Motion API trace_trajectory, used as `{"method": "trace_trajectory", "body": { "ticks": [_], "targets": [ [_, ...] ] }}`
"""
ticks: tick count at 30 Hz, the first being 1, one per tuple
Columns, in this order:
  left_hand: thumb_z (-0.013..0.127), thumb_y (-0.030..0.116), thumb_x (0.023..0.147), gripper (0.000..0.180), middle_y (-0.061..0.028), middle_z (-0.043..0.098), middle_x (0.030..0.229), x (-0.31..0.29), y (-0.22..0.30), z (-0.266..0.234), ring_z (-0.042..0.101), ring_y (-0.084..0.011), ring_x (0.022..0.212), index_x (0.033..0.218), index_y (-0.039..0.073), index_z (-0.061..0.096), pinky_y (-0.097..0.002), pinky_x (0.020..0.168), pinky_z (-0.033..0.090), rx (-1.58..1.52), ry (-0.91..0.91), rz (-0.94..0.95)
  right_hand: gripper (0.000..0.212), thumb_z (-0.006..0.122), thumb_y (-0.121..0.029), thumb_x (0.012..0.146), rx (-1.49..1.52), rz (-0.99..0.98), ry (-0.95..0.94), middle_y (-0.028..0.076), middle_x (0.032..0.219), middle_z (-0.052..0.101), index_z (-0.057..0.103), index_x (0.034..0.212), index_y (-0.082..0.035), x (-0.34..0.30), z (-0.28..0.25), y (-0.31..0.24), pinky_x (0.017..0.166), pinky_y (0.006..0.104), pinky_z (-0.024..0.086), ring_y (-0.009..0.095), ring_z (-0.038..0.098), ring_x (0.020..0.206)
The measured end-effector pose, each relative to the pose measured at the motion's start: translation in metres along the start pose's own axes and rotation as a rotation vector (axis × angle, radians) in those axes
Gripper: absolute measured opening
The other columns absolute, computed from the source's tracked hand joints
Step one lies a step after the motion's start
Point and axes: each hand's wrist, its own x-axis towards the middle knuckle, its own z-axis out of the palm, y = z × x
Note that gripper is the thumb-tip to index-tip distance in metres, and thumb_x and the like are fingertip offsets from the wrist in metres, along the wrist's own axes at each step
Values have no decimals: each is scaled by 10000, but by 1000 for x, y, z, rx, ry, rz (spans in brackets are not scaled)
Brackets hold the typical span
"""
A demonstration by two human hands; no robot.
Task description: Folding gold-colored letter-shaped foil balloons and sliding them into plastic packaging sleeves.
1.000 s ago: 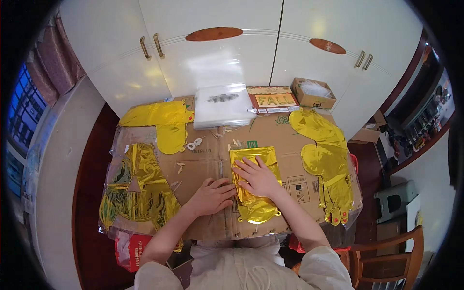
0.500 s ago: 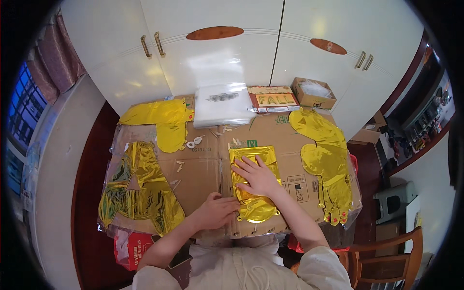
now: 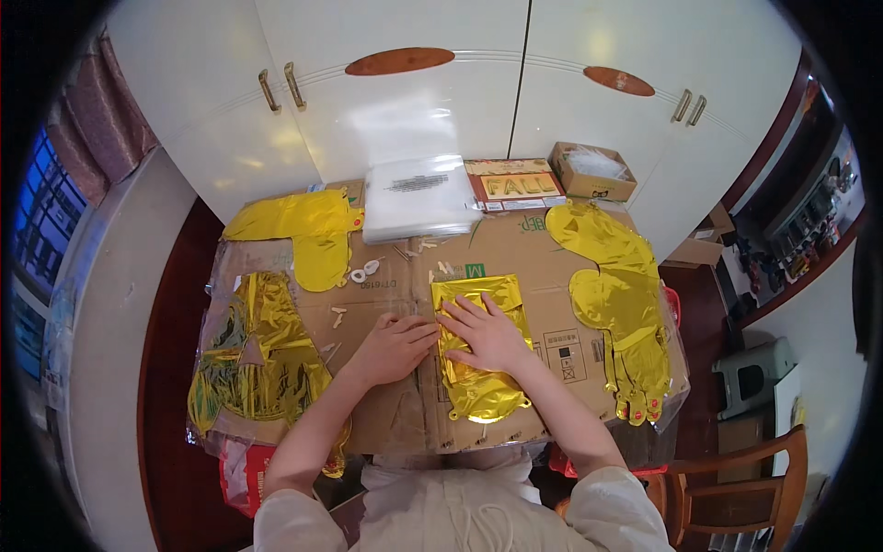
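A gold foil balloon, folded into a narrow rectangle with a rounded near end, lies flat on the cardboard before me. My right hand presses down on its upper half, palm down and fingers spread. Just left of it, my left hand rests low over the cardboard, fingers stretched toward the balloon's left edge. Its fingertips reach that edge; whether they touch the foil is hard to tell. Nothing shows in the left hand.
Flat gold foil balloons lie at the far left, near left and right. Along the back are clear plastic bags, a printed box and an open carton. White ribbon rolls and small white pieces lie mid-table.
My left hand has moved up along the folded balloon's left edge, from its lower part to mid-height. My right hand stays pressed flat on the foil. The view has shifted slightly.
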Motion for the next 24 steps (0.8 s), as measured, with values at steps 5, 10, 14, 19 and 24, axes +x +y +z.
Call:
{"method": "trace_trajectory", "body": {
  "ticks": [5, 10, 14, 19, 24],
  "targets": [
    [644, 250, 886, 408, 16, 591, 1304, -3, -2, -5, 489, -153, 1258, 1279, 152, 596, -429, 985, 360, -22, -15, 17, 589, 505, -503, 936, 5, 3, 20, 62, 1486, 440, 472, 1414, -160, 0, 0, -1, 1158, 532, 226, 259, 388, 1384],
    [643, 285, 885, 388, 37, 588, 1293, -4, -2, -7, 478, -135, 1255, 1248, 151, 614, -428, 977, 380, -13, -29, 49, 564, 479, -476, 952, 0, 3, 21, 59, 1490, 435, 467, 1418, -156, 0, 3, 0, 1160, 533, 221, 252, 378, 1392],
    [647, 289, 887, 418, 16, 579, 1323, -2, 1, -8, 461, -160, 1290, 1278, 147, 604, -458, 995, 360, -58, -83, 37, 564, 445, -494, 965, -5, 6, 19, 57, 1491, 435, 476, 1411, -150, -1, 5, 1, 1164, 537, 209, 243, 363, 1404],
    [616, 336, 912, 406, 9, 572, 1337, -8, 7, -6, 440, -169, 1320, 1265, 136, 611, -482, 1032, 342, -53, -111, 57, 563, 448, -488, 964, 2, 15, 15, 55, 1492, 434, 476, 1411, -148, 0, 3, 0, 1164, 538, 208, 243, 363, 1403],
    [577, 395, 931, 433, -3, 560, 1361, -14, 19, -3, 403, -191, 1365, 1269, 127, 607, -518, 1061, 320, -14, -132, 33, 578, 449, -497, 961, -6, 10, 16, 54, 1492, 433, 465, 1419, -145, 0, 3, 0, 1165, 538, 207, 243, 362, 1403]
  ]
}}
